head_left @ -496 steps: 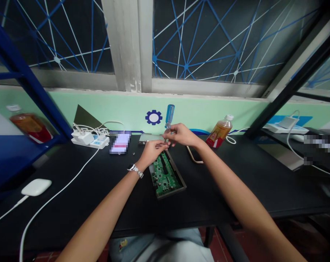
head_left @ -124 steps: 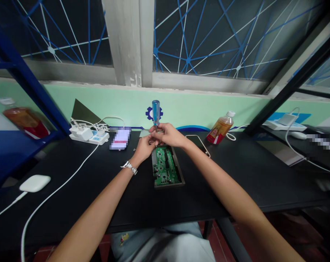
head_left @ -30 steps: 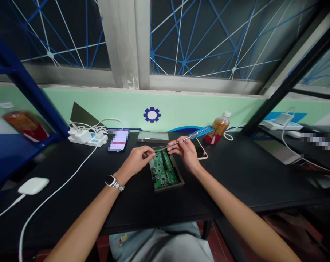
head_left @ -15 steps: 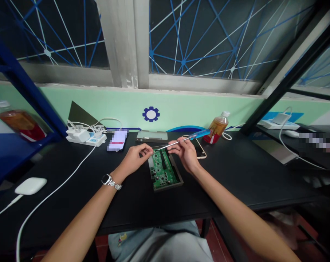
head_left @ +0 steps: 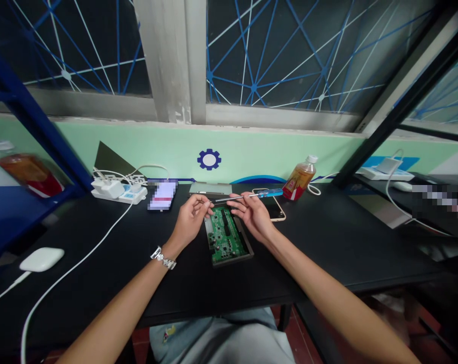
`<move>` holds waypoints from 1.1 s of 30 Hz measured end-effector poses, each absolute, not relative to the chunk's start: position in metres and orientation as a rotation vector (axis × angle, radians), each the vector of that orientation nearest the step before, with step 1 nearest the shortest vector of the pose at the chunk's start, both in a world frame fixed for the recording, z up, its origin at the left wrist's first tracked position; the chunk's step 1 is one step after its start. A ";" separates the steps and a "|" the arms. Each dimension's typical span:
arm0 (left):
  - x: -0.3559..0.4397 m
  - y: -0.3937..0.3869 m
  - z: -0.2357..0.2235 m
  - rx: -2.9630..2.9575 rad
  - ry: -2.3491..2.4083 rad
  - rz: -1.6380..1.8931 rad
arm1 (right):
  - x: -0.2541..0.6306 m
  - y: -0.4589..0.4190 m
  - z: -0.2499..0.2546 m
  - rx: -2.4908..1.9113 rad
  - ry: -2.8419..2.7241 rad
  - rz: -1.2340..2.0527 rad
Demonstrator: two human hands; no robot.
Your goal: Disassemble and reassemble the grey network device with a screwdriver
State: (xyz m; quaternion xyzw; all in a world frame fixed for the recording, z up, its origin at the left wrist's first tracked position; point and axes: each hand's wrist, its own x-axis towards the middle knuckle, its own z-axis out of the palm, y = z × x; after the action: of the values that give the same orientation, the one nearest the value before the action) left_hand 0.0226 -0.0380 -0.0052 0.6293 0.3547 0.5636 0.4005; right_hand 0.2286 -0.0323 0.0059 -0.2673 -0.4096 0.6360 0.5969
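Both hands are raised over the far end of a green printed circuit board point(head_left: 224, 235). Between them lies a slim screwdriver point(head_left: 270, 193) with a translucent blue handle and a thin metal shaft, held nearly level. The right hand point(head_left: 255, 216) grips it near where shaft meets handle, palm turned partly up, and the handle points right, toward the bottle. The left hand point(head_left: 191, 218) has thumb and forefinger pinched together at the shaft's tip (whether they hold the tip itself or some tiny piece, I cannot tell). Silver linked metal bands point(head_left: 163, 258) circle the left wrist.

Below the hands, the board sits in a shallow grey metal frame point(head_left: 234, 261), flat on a black table point(head_left: 327, 247). Just beyond it, a flat silvery metal box point(head_left: 211, 188) lies near the pale green wall point(head_left: 247, 151). Partly behind the right hand is a dark-screened phone with a pale rim point(head_left: 277, 210), and past that stands an amber plastic bottle with a red label and white cap point(head_left: 299, 178). Farther left are a phone with a lit, blurred-out screen point(head_left: 163, 195) and a white power strip crowded with plugs point(head_left: 119, 192).
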 end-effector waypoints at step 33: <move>-0.057 -0.005 -0.022 2.398 1.646 0.711 | 0.230 -0.034 0.012 -0.745 -1.011 1.332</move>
State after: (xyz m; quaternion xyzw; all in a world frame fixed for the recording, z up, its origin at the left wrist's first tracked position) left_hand -0.0566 -0.0046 -0.0219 0.7987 0.5483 0.2367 0.0738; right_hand 0.2296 -0.0342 0.0117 -0.3227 -0.4378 0.5769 0.6095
